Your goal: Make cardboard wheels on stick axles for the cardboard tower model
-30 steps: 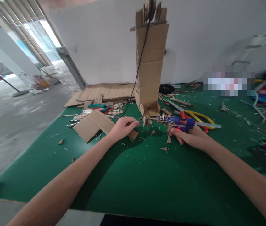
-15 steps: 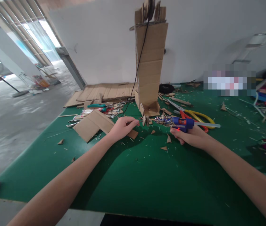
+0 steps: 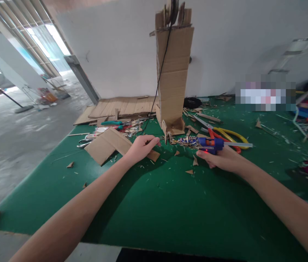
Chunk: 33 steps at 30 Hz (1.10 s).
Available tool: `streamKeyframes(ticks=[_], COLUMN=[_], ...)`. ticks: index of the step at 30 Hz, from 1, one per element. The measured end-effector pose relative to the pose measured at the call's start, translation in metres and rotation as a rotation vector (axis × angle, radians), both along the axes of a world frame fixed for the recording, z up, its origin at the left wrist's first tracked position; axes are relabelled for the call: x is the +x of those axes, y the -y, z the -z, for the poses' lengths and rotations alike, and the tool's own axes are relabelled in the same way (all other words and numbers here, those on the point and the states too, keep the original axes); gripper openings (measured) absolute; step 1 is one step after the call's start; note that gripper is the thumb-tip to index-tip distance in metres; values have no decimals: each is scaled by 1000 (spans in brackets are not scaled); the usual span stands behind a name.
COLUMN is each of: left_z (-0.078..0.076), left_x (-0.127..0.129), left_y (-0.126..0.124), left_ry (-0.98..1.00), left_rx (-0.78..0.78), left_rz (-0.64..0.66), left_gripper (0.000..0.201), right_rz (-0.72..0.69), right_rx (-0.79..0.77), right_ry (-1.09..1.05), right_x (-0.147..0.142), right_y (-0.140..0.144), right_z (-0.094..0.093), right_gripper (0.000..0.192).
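Bright daylight from left windows (image 3: 47, 40), blown out; edges warped; soft arm shadows.

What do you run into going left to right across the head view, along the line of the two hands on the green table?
Folded cardboard piece → left hand → small cardboard wheel → blue glue gun in the right hand → yellow-handled scissors.
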<state>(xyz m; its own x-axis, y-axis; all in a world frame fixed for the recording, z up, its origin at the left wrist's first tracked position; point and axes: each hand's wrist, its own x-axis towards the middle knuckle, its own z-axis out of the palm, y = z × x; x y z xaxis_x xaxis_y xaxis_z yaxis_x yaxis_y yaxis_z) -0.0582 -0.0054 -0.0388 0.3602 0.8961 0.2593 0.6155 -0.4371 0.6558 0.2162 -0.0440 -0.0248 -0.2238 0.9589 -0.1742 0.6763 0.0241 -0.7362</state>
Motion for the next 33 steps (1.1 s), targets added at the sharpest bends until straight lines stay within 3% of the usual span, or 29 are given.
streamKeyframes(ticks=[33], left_z=[1], left_x=[-1], left_y=[-1], left_ry=[8], left_rx=[-25], left_rz=[-7], left_gripper=[47], right_rz=[9], right_rx=[-39], right_ry=[-64], right_x=[0], right_y=[0], right_z=[1], right_gripper=[27])
